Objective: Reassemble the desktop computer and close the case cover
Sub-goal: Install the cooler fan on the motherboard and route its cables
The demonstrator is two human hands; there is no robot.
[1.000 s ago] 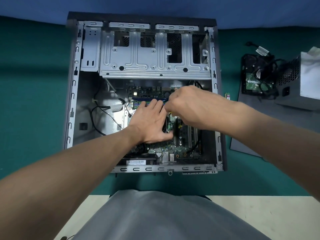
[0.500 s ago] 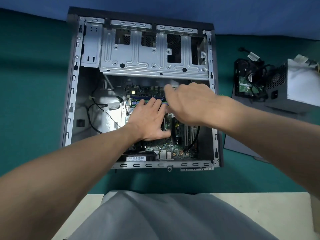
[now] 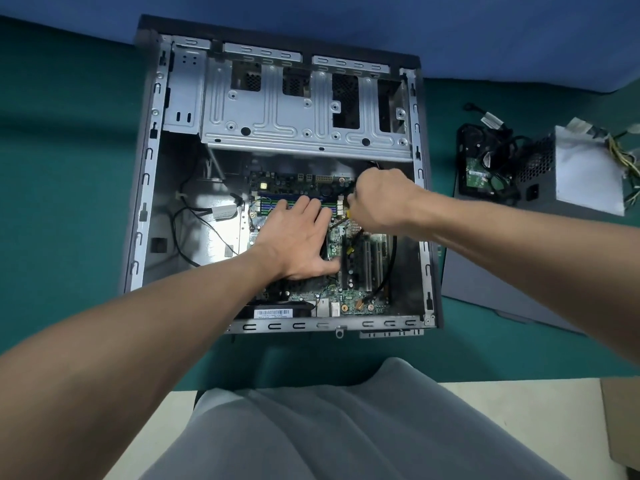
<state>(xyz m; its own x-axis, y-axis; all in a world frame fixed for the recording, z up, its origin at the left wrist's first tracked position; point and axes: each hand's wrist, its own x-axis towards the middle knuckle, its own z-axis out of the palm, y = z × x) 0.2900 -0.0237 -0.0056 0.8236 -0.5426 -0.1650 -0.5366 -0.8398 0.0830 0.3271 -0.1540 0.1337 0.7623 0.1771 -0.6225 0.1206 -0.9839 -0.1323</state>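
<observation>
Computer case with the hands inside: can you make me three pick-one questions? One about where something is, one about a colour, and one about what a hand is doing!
1. Where is the power supply, compared with the computer case?
A. inside it
B. outside it, to its right
C. on top of it

2. What colour is the mat under the computer case?
A. red
B. yellow
C. green

3. How is the left hand?
A. flat, with straight fingers, on the motherboard
B. curled into a fist
C. holding a cable

Answers:
1 B: the power supply sits beyond the right wall of the computer case.
2 C: the mat shows green all round the computer case.
3 A: the fingers lie straight across the motherboard.
</observation>
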